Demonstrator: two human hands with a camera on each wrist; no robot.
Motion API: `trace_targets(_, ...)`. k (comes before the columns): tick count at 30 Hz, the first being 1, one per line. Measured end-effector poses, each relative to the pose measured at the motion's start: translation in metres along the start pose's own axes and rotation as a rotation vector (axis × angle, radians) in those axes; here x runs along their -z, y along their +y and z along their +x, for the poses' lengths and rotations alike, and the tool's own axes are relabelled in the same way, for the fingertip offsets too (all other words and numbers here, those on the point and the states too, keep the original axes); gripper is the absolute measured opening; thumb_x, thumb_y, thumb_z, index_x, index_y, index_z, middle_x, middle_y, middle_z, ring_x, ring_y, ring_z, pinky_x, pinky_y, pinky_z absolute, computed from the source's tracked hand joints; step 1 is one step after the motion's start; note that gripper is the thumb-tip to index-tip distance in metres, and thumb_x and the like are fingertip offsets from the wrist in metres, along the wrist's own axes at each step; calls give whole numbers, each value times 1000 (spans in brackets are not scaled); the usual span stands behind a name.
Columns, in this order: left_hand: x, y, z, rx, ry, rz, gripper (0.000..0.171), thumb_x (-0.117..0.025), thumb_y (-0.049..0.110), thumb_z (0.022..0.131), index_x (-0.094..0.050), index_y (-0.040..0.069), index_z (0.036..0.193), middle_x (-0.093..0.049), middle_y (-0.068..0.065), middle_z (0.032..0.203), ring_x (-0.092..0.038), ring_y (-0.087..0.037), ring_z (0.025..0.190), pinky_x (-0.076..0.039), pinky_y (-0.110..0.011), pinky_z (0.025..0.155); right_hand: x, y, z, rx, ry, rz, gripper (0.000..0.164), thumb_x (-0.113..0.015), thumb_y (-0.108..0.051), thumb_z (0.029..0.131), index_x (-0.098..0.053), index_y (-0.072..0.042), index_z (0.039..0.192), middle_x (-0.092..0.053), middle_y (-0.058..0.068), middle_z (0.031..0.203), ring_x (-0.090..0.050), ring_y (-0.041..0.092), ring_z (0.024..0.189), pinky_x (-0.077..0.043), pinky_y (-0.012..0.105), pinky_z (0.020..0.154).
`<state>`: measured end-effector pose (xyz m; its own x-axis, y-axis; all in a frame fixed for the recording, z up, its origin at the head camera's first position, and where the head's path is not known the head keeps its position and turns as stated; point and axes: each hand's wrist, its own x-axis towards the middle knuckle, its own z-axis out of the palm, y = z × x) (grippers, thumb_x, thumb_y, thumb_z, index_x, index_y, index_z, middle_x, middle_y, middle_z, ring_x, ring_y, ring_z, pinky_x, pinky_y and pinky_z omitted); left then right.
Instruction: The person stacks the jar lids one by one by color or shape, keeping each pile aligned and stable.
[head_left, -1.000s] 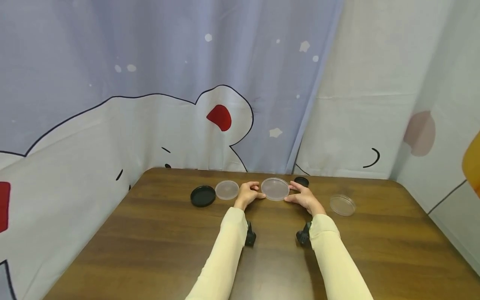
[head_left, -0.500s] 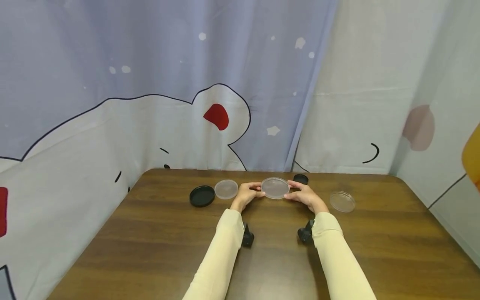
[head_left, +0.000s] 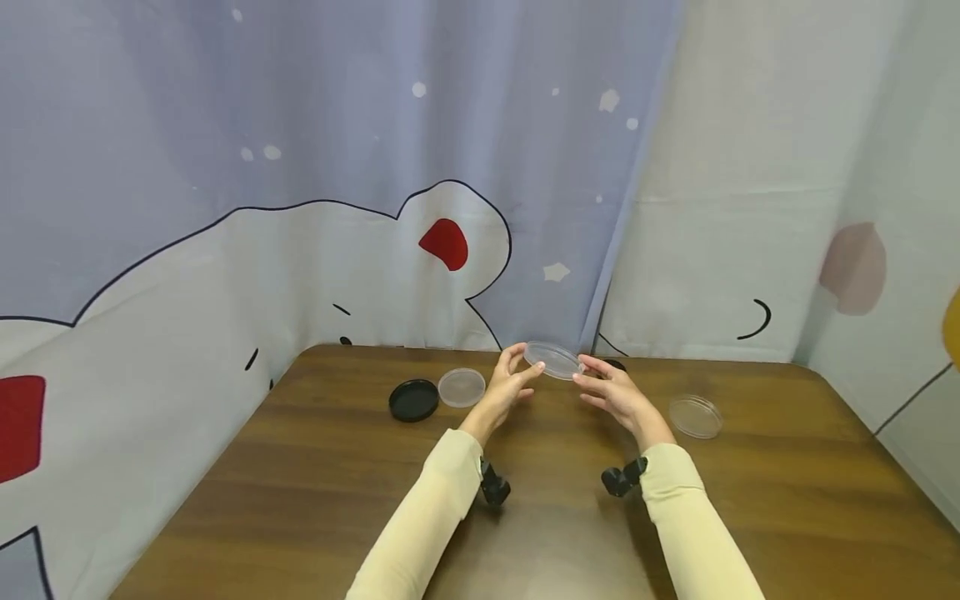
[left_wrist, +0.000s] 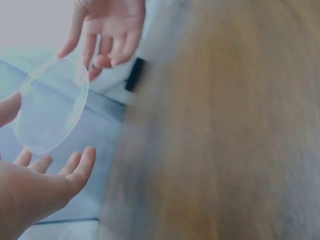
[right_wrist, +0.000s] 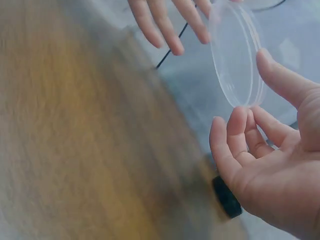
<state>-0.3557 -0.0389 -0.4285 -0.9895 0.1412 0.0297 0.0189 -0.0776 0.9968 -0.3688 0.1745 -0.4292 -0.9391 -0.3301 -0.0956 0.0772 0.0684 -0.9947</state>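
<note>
A clear round petri dish (head_left: 553,360) is up off the table near its back edge, tilted down to the right. My left hand (head_left: 501,392) pinches its left rim between thumb and fingers. On the opposite rim, my right hand (head_left: 617,398) holds it with thumb and fingertips. Both wrist views show the dish's thin transparent wall; in the right wrist view, the right thumb and fingers meet its edge (right_wrist: 235,60). Partly hidden behind the right hand is a small black round object (head_left: 617,365).
Left of the hands, a black round shallow dish (head_left: 414,401) lies beside a translucent disc (head_left: 461,388). Another clear dish (head_left: 696,417) lies to the right on the brown wooden table (head_left: 300,500). A printed curtain (head_left: 360,275) hangs right behind the table's back edge.
Both hands have raised the petri dish from near the tabletop, and it has gone from nearly level to tilted down on the right. The other dishes stay where they lay.
</note>
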Motion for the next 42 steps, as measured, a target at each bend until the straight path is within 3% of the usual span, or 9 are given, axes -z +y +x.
trace_targets(3,-9,4,-5,-49,8,-57,65,-65,18,91,-31,6,146,-23,-18,161,-39,-39,140,-42,-57,106,3,-6,-11,29,9,46,67,-57,-12,96,-23,-3,154,-39,-6,120,-53,-5,99,-36,45,114)
trace_targets(7,-12,18,-18,-90,51,-68,60,-68,14,88,-38,6,140,-36,-16,155,-58,-26,116,-46,-52,103,1,-18,-25,77,-23,90,70,-59,-12,96,-22,-2,154,-39,-7,127,-53,-5,103,-27,51,117)
trace_targets(11,-13,38,-32,-131,54,-107,57,-70,9,85,-41,5,134,-43,-12,148,-61,-8,92,-50,-42,99,-2,-32,-37,127,-36,99,69,-60,-12,95,-23,-1,153,-39,-7,131,-53,-4,106,-40,33,107)
trace_targets(16,-13,50,-45,-141,35,-123,55,-72,7,82,-44,6,130,-47,-9,143,-58,-8,96,-48,-27,92,-2,-45,-55,187,-72,80,70,-60,-14,96,-22,1,152,-43,-7,130,-53,-4,109,-47,16,94)
trace_targets(24,-3,51,-74,-89,-95,67,74,-78,5,78,-38,8,141,-44,-10,144,-49,-17,111,-47,-27,87,0,-48,-88,162,-94,-142,71,-68,-13,90,-30,3,148,-52,-13,125,-59,-2,102,-49,19,90)
trace_targets(28,4,51,-83,-109,-159,214,82,-81,8,76,-36,10,144,-46,-11,140,-46,-22,116,-45,-38,100,0,-48,-95,154,-108,-272,72,-73,-16,86,-37,-4,148,-58,0,130,-59,4,105,-48,28,91)
trace_targets(33,11,43,-85,-108,-192,346,91,-84,8,71,-34,4,147,-51,-14,134,-45,-26,119,-38,-47,107,-1,-43,-93,143,-131,-381,73,-76,-20,84,-41,-7,147,-57,18,129,-56,14,109,-47,33,92)
trace_targets(38,16,27,-83,-31,-217,396,97,-85,9,70,-30,-3,148,-50,-15,129,-44,-26,119,-37,-45,109,-3,-32,-85,124,-184,-418,72,-77,-22,83,-44,-5,144,-59,19,127,-54,20,113,-47,34,91)
trace_targets(42,20,16,-83,22,-230,418,90,-86,12,70,-39,-1,146,-47,-13,127,-44,-25,117,-39,-44,107,-6,-18,-79,106,-193,-408,71,-78,-20,81,-46,-4,143,-57,20,130,-53,25,115,-47,33,89)
